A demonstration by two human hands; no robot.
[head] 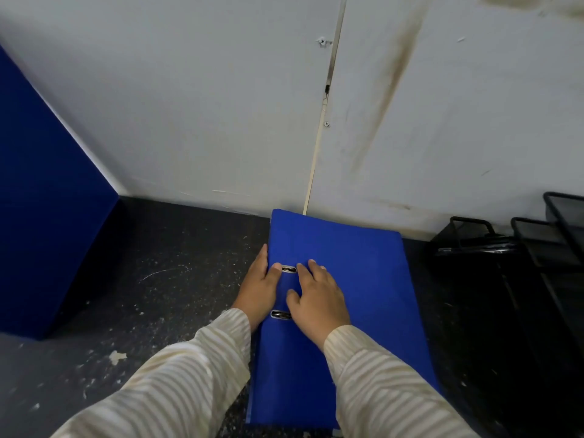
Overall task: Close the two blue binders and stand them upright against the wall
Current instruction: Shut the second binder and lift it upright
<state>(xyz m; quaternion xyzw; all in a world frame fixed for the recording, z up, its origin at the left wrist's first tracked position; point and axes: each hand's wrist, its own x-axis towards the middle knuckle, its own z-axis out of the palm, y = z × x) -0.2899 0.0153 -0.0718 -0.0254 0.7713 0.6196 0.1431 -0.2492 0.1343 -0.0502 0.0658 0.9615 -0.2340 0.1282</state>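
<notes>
In the head view, one blue binder [363, 279] lies flat and closed on the dark counter [177, 279], and its far edge is just at the wall [221, 105]. My left hand [260, 286] holds it at the spine side, with the thumb on the cover near the upper of two metal slots [288, 269] and the other fingers going down over the edge. My right hand [319, 298] rests flat on the cover, its fingers [311, 267] straight and holding nothing. I judge that the closing is done for this binder and the standing up comes next. To do it well, I would get a grip on both long edges, tip the binder up on its short end and push it flat to the wall, keeping away from the black wire trays [505, 248] at the right. A large blue shape [47, 200] stands at the left; I cannot tell if it is the second binder.
</notes>
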